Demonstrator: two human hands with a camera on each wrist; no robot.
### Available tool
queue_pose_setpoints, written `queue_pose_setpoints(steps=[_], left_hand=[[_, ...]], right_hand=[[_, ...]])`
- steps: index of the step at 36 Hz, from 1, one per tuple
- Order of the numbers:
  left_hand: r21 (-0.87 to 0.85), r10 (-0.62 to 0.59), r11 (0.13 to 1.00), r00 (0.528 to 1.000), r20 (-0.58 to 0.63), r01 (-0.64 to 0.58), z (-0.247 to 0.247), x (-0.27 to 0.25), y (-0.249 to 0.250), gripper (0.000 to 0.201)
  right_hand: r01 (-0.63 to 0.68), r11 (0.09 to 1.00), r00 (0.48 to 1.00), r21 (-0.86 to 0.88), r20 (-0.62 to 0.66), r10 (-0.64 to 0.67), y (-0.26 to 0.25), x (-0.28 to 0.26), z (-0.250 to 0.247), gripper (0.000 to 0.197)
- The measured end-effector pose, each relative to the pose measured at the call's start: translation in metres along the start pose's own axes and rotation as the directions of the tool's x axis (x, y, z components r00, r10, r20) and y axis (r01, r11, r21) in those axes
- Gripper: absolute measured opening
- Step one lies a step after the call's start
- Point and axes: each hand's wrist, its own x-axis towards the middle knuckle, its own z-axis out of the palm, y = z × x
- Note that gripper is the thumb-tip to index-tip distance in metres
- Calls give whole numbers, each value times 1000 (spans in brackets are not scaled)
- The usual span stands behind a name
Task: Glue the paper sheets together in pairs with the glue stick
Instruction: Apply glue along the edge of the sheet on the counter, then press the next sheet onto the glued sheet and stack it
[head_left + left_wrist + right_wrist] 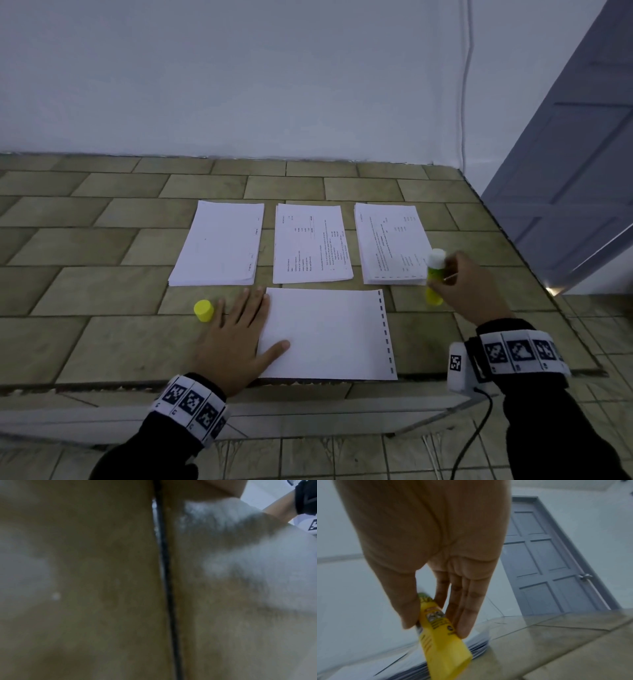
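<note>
Tiled counter [102,291] with three paper stacks lined up at the back: blank-faced left stack [219,245], printed middle stack [310,243], printed right stack [390,245]. Closer in, a single blank sheet [329,334] with punched holes down its right edge. Left hand [236,337] flat on the counter, fingers straight and spread, thumb lying on the sheet's left edge, gripping nothing. Yellow cap [203,310] standing just left of those fingers. Right hand [469,289] pinching the uncapped glue stick [435,274] between thumb and fingers, white tip up, just over the right stack's near corner. Left wrist view too blurry, probably just tile up close. Grey door [544,555] off to the right.
</note>
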Motion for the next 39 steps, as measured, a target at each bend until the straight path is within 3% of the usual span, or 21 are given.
queue_pose_setpoints(steps=[7,14,18,21,25,27,29,32,34,36,39], left_hand=[[-56,8,998,999,-52,-11,1,-1,-1,88],[-46,39,998,998,-53,-41,2,-2,-4,86],[-47,29,998,998,-55,-32,1,-2,-2,89],[-54,27,998,998,-60,-30,0,-2,-2,90],[-41,21,999,998,-51,-23,0,-2,-3,90],[-48,21,999,999,-43,-23,-1,-2,-2,92],[-54,22,998,999,-34,-24,0,-1,-3,94],[-66,23,997,999,-36,-26,0,-1,-3,92],[-72,18,997,999,-44,-21,-1,-2,-3,92],[-84,13,996,999,-45,-17,-2,-2,-2,95],[-118,5,993,998,-66,-12,-2,-3,-1,95]], right_hand=[[-244,966,968,88,-37,248,16,12,-6,42],[-287,954,955,86,-57,293,23,18,-1,44],[-299,952,951,61,-60,303,24,17,-1,25],[-338,941,941,-19,24,338,24,9,0,37],[-333,911,892,-243,232,388,9,-5,7,34],[-264,931,895,-254,294,334,-5,-9,11,35],[-161,975,934,-152,297,201,-19,-8,17,26],[13,997,987,-70,161,-2,-37,1,28,9],[68,994,995,-91,76,-61,-44,13,36,9],[68,986,997,-152,53,-60,-49,26,46,22],[-27,957,988,-289,139,70,-52,42,60,44]])
